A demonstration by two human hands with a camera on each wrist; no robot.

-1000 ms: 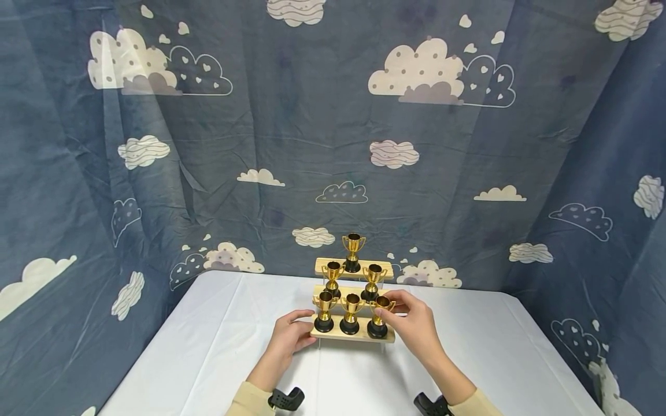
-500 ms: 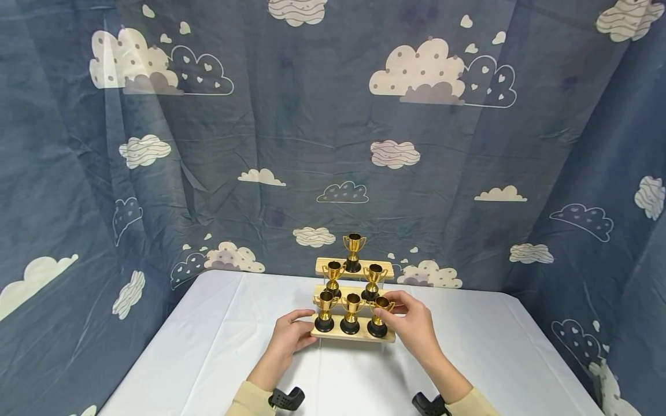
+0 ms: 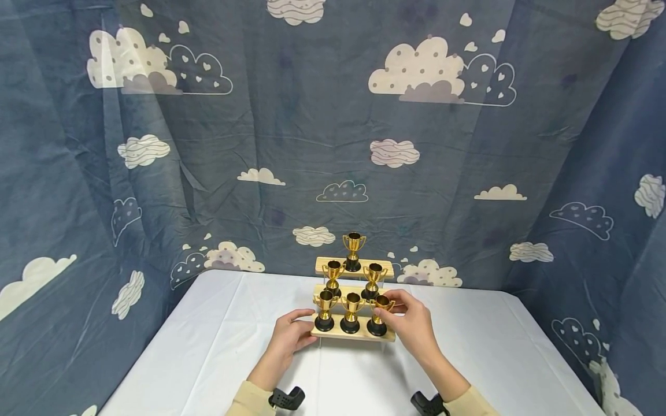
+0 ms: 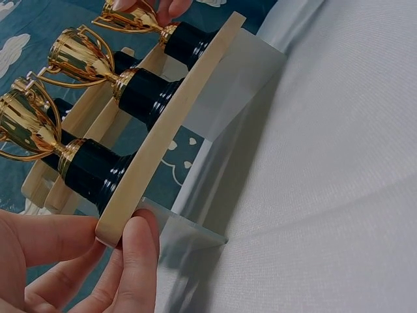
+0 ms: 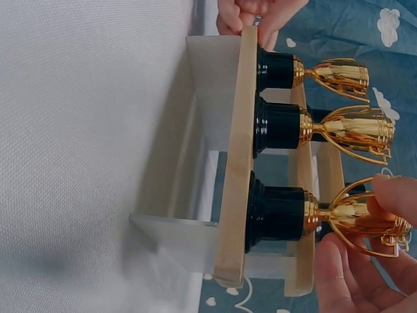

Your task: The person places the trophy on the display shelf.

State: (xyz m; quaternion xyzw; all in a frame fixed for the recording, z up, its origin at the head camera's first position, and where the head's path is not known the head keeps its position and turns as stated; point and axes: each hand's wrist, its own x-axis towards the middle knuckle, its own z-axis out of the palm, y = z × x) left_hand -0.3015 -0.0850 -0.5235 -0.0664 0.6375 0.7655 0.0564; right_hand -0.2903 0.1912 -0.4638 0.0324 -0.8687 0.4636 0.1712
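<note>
Several small gold trophy cups with black bases stand upright on a three-tier stand with wooden shelves (image 3: 338, 333) and clear side supports. One trophy (image 3: 354, 244) is on the top shelf, two are on the middle one, and three line the front. My right hand (image 3: 413, 323) pinches the cup of the front right trophy (image 5: 280, 212), whose base rests on the front shelf. My left hand (image 3: 291, 334) pinches the left end of the front shelf (image 4: 176, 124) between thumb and fingers, beside the front left trophy (image 4: 91, 169).
A white cloth-covered table (image 3: 208, 346) lies under the stand. Behind and at both sides hangs a dark blue curtain (image 3: 291, 144) with cloud prints. Each wrist wears a black strap device (image 3: 287, 398).
Almost nothing differs. The base of the front right trophy has shifted very slightly with my right hand; my left hand stays at the shelf's end.
</note>
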